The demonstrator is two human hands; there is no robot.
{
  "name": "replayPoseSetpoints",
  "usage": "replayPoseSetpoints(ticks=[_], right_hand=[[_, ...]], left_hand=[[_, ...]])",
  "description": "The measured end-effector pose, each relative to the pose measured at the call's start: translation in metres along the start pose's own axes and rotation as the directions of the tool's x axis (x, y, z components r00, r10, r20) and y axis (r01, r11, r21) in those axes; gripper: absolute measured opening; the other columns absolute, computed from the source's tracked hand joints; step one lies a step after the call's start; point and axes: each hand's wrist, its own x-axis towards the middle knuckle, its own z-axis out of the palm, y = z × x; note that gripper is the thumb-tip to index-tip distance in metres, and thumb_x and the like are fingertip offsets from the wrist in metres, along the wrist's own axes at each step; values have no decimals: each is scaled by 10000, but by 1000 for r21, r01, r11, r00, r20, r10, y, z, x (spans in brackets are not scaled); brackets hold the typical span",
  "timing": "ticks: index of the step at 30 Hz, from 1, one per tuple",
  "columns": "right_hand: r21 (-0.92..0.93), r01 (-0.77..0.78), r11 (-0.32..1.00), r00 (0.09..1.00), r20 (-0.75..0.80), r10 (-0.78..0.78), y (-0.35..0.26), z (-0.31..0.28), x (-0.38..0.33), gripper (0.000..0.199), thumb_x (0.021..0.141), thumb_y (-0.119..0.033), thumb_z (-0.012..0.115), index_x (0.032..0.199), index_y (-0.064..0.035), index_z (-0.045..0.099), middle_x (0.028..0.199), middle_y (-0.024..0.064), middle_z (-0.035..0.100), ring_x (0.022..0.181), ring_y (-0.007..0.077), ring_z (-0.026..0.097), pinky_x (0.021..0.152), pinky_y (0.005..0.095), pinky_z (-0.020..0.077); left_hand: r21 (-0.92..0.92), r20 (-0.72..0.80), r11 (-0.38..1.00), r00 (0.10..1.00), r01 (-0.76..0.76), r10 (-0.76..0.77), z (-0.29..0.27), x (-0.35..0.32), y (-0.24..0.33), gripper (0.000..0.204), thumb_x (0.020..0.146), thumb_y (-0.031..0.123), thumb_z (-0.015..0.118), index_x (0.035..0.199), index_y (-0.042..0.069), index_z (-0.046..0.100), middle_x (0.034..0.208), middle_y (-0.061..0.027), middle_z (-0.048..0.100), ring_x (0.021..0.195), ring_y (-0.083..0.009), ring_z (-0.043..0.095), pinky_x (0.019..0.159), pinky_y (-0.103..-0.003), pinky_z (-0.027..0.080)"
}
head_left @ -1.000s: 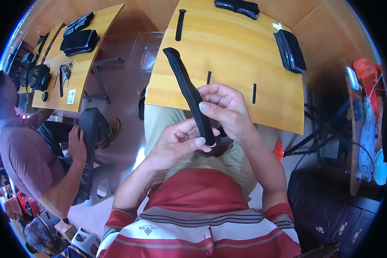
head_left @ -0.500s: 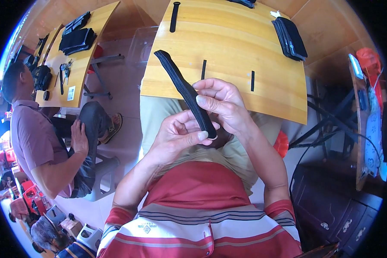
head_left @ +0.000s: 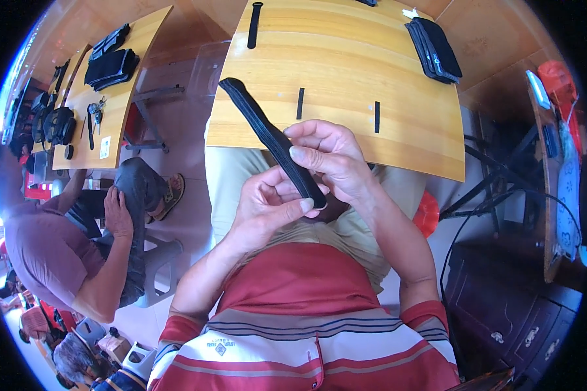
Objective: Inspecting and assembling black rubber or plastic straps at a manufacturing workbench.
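A long black ribbed fabric strap [head_left: 261, 124] slants over my lap and the table's near edge, its far end up to the left. My left hand [head_left: 270, 205] pinches its near end between thumb and fingers. Higher up, my right hand [head_left: 332, 159] grips the strap's middle, with the thumb on top. Beyond my hands, two short thin black strips [head_left: 300, 103] [head_left: 377, 117] lie apart on the wooden table [head_left: 339, 65]. A longer black strap [head_left: 254, 26] with a loop end rests at the table's far left.
A stack of black fabric pieces [head_left: 433, 50] sits at the table's far right. On the left, a seated person [head_left: 59, 247] is beside another table [head_left: 120, 78] with black pouches and keys. A dark cabinet [head_left: 502, 306] and a narrow shelf [head_left: 548, 195] stand at the right.
My view has shifted slightly, so the table sits a little further left. Both hands keep their hold on the strap. The seated person's head has turned away.
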Motion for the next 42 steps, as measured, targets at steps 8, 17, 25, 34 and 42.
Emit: replayPoseSetpoints(ticks=[8,17,25,34,42], right_hand=[[-49,-2,999,1000,2,2,-3,-1,-3,190,913,-15,635,1097,28,615,964,123,698,781,114,671,630,206,564],[-74,11,997,999,-45,-14,-3,0,-8,254,896,-105,699,1085,46,620,870,131,704,645,125,680,448,178,484],[-51,-24,998,998,-58,21,-6,4,-13,174,919,-58,653,1068,31,642,884,108,701,641,70,637,459,146,466],[-65,-8,998,996,-86,3,2,2,-14,175,912,-77,670,1050,30,652,860,99,699,648,81,636,491,176,486],[-86,36,996,997,-70,-42,9,-2,-15,187,909,-86,678,1050,34,652,859,106,702,669,91,650,510,185,503]], left_hand=[[29,-32,1000,999,7,-6,5,2,1,385,869,2,690,1228,-33,554,1070,-133,689,910,-165,676,804,-285,558],[38,-89,999,996,17,-13,8,5,-4,398,790,-34,663,1179,-56,580,1022,-178,690,870,-216,700,772,-302,589],[26,-71,1000,997,-13,15,8,5,-12,351,826,-7,684,1161,-45,588,1007,-142,690,887,-187,687,783,-294,583],[45,-119,999,993,-20,25,9,4,-18,317,786,24,701,1087,-40,624,962,-154,697,794,-195,688,714,-294,575],[77,-117,997,993,-14,23,6,4,-23,310,780,46,696,1071,-35,630,948,-153,700,776,-194,686,693,-292,576]])
